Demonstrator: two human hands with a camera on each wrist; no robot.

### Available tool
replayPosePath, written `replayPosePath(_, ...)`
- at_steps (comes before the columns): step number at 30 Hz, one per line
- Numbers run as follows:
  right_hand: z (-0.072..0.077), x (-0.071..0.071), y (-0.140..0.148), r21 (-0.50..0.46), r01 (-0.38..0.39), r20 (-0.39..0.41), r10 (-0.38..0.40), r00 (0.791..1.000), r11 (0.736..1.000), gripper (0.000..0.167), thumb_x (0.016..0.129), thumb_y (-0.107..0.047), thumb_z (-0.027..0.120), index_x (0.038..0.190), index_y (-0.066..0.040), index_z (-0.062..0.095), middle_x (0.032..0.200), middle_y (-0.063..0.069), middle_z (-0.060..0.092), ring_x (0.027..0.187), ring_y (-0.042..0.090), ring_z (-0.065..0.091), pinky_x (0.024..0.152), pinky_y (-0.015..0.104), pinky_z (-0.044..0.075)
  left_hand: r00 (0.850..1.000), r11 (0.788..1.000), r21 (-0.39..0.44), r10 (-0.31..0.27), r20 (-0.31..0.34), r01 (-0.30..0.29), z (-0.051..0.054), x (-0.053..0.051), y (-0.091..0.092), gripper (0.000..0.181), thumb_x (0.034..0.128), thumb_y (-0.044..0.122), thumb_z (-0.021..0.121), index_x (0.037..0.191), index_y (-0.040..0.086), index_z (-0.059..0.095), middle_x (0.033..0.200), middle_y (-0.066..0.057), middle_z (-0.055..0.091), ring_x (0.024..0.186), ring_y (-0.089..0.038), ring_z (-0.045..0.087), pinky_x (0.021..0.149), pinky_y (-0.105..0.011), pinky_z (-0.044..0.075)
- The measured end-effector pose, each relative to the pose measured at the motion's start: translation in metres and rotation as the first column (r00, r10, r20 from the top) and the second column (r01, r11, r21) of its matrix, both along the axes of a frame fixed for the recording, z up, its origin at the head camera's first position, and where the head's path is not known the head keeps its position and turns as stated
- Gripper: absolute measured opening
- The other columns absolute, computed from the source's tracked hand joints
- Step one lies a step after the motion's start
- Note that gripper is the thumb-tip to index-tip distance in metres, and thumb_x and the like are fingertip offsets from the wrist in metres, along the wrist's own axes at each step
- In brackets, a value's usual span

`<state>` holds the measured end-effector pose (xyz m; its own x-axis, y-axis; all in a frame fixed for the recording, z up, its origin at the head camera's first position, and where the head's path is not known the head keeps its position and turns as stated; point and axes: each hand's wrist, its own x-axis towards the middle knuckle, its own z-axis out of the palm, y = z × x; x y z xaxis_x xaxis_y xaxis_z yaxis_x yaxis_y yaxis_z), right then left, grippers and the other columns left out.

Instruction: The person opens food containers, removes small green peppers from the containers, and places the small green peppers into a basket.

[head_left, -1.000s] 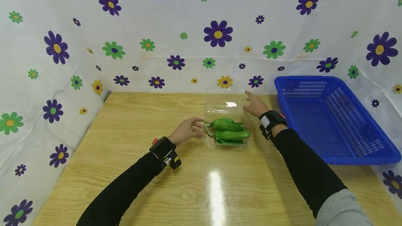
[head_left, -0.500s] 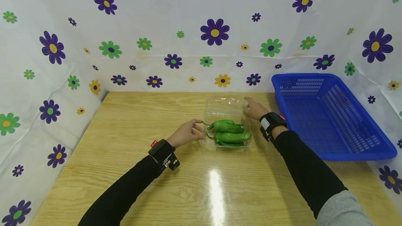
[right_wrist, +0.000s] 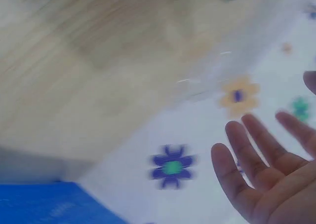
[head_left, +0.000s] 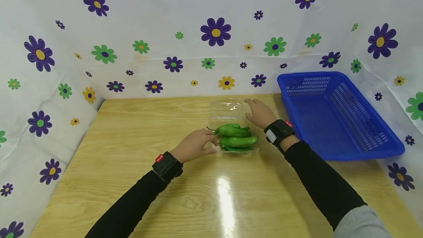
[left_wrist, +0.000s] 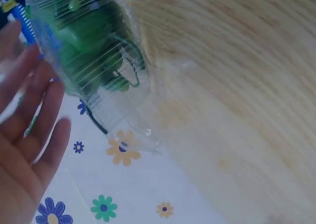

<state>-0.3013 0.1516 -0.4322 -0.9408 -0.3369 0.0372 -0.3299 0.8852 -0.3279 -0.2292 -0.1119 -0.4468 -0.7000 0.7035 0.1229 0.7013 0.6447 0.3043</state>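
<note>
A clear plastic clamshell box (head_left: 235,152) stands on the table with its lid (head_left: 228,110) folded back toward the wall. Several long green peppers (head_left: 237,141) lie in its base, one dark stem poking out at the left. At the box's left side is my left hand (head_left: 197,145); in the left wrist view its fingers lie fairly straight beside the ribbed plastic wall (left_wrist: 106,81). By the lid's right edge is my right hand (head_left: 261,114), whose fingers look extended and spread in the right wrist view. Whether either hand touches the plastic, I cannot tell.
To the right, close by my right forearm, sits a big blue plastic basket (head_left: 325,124) with slatted sides. A white cloth (head_left: 185,6) printed with flowers walls the wooden table (head_left: 148,120) at the back and sides.
The lid has swung down and back from a more upright tilt, my right hand staying beside it. The head view has shifted right. My left hand has turned slightly at the box's side.
</note>
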Motion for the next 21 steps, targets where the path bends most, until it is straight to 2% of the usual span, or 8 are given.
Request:
replayPosePath(2,0.008,0.012,-0.010,0.032,-0.076,-0.072,0.078,0.994,0.997,0.042,0.090,-0.015,0.061,0.129,-0.001,0.053,0.124,0.022,0.058,0.112,0.037,0.057,0.093,0.048,0.048,0.999,0.999,-0.032,-0.039,0.018,0.040,0.000,0.000,0.001,0.013,0.0856,0.024,0.069,0.094,0.015,0.071,0.098,0.000,0.066,0.090,-0.015,0.062,0.077,-0.028,0.051)
replayPosePath(4,0.013,0.025,-0.017,0.056,-0.157,-0.117,0.163,0.980,0.986,0.034,0.088,-0.015,0.064,0.120,-0.003,0.060,0.116,0.018,0.063,0.101,0.033,0.062,0.083,0.045,0.052,0.997,0.998,-0.036,-0.051,0.052,0.052,-0.001,0.000,0.002,0.010,0.0867,0.022,0.068,0.093,0.015,0.072,0.097,0.001,0.068,0.088,-0.014,0.063,0.074,-0.026,0.051)
replayPosePath(7,0.015,0.039,-0.024,0.075,-0.245,-0.153,0.254,0.955,0.967,0.026,0.086,-0.015,0.067,0.110,-0.005,0.066,0.106,0.012,0.068,0.090,0.027,0.065,0.076,0.041,0.053,0.996,0.999,-0.018,-0.040,0.083,0.042,-0.003,0.000,0.003,0.009,0.0865,0.020,0.068,0.092,0.015,0.073,0.094,0.003,0.068,0.085,-0.012,0.063,0.072,-0.024,0.051)
replayPosePath(9,0.014,0.043,-0.026,0.068,-0.265,-0.161,0.273,0.949,0.962,0.023,0.086,-0.015,0.068,0.106,-0.005,0.067,0.102,0.011,0.069,0.087,0.025,0.065,0.075,0.040,0.053,0.996,0.999,-0.007,-0.032,0.085,0.032,-0.005,0.001,0.002,0.009,0.0863,0.021,0.068,0.091,0.016,0.073,0.093,0.004,0.068,0.085,-0.012,0.063,0.072,-0.024,0.051)
replayPosePath(15,0.012,0.039,-0.019,0.055,-0.243,-0.083,0.247,0.966,0.969,0.023,0.085,-0.010,0.067,0.107,-0.004,0.067,0.103,0.010,0.068,0.093,0.024,0.065,0.080,0.038,0.053,0.997,1.000,-0.009,-0.006,0.076,0.006,-0.009,0.002,0.002,0.008,0.0860,0.022,0.068,0.090,0.017,0.074,0.091,0.005,0.068,0.084,-0.011,0.063,0.073,-0.025,0.051)
replayPosePath(21,0.012,0.029,-0.017,0.089,-0.280,0.005,0.280,0.960,0.956,0.025,0.086,-0.011,0.066,0.110,-0.004,0.066,0.103,0.010,0.068,0.093,0.024,0.065,0.078,0.038,0.054,0.998,1.000,-0.024,0.018,0.054,-0.017,-0.007,0.003,0.002,0.005,0.0850,0.022,0.069,0.086,0.020,0.073,0.087,0.007,0.068,0.081,-0.009,0.063,0.070,-0.023,0.051)
